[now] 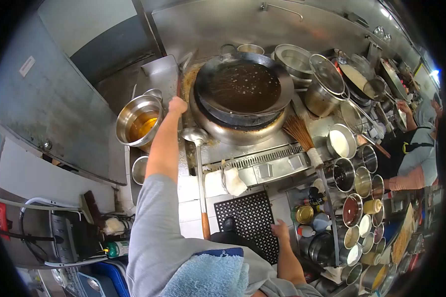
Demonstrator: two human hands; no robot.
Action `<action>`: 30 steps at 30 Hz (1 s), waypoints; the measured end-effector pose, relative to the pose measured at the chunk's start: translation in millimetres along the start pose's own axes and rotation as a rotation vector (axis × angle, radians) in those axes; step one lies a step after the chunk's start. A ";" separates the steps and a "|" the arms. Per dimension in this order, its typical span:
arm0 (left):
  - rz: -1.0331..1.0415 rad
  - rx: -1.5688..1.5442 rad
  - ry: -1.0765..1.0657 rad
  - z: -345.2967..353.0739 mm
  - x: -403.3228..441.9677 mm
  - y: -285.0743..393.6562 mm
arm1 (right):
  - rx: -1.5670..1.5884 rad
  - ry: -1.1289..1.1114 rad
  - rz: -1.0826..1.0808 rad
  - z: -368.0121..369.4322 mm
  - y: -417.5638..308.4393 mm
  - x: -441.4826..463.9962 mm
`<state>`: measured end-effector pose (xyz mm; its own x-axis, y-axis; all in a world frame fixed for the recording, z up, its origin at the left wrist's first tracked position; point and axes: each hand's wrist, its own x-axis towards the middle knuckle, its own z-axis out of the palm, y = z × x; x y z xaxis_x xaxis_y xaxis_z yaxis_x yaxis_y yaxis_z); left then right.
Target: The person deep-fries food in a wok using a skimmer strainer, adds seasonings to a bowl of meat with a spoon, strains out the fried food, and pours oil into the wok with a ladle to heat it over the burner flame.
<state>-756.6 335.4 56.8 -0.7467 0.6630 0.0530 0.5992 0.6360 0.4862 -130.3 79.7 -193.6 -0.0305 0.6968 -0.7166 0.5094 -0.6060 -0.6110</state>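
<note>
My left hand is closed at the left edge of the stove, beside the big wok; what it grips, if anything, is too small to make out. Dark liquid with pale bubbles fills the wok, which rests on a round burner. Left of this hand stands a steel pot of amber oil. A ladle with a wooden handle lies over the stove's front edge, below the hand. My right hand hangs low above the black perforated mat, fingers partly spread and holding nothing.
A bamboo brush and a white cloth lie along the stove front. Racks of steel containers stand at the right. A steel pot sits right of the wok. Another person works at the far right.
</note>
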 end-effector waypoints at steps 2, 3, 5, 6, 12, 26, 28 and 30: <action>-0.159 -0.143 -0.245 -21.7 -24.9 16.8 | -0.031 -0.177 -0.255 55.5 -30.7 22.5; -0.163 -0.191 -0.220 -26.2 -31.9 14.6 | -0.010 -0.286 -0.234 74.9 -86.4 -13.2; -0.159 -0.291 -0.163 -34.5 -42.7 12.5 | 0.092 -0.579 -0.166 116.8 -127.7 -31.9; -0.152 -0.342 -0.101 -35.5 -53.2 6.4 | 0.076 -0.671 -0.205 127.4 -157.9 -55.8; 0.069 -0.543 0.077 -55.3 -156.1 -48.7 | -0.289 -0.854 -0.273 192.4 -199.2 -54.2; -0.055 -0.494 0.156 -49.1 -478.4 -90.9 | 0.204 -0.668 -0.411 77.4 -238.8 -110.8; -0.135 -0.617 0.086 -29.0 -498.6 -100.5 | 0.121 -0.657 -0.483 27.2 -216.5 -96.4; -0.266 -0.857 -0.036 -30.8 -517.9 -83.8 | 0.029 -0.661 -0.547 -25.4 -198.2 -91.1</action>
<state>-428.9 -73.5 15.5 -0.8120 0.5570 -0.1743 -0.0237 0.2670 0.9634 -206.6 146.0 1.4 -0.7647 0.5330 -0.3623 0.2553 -0.2657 -0.9297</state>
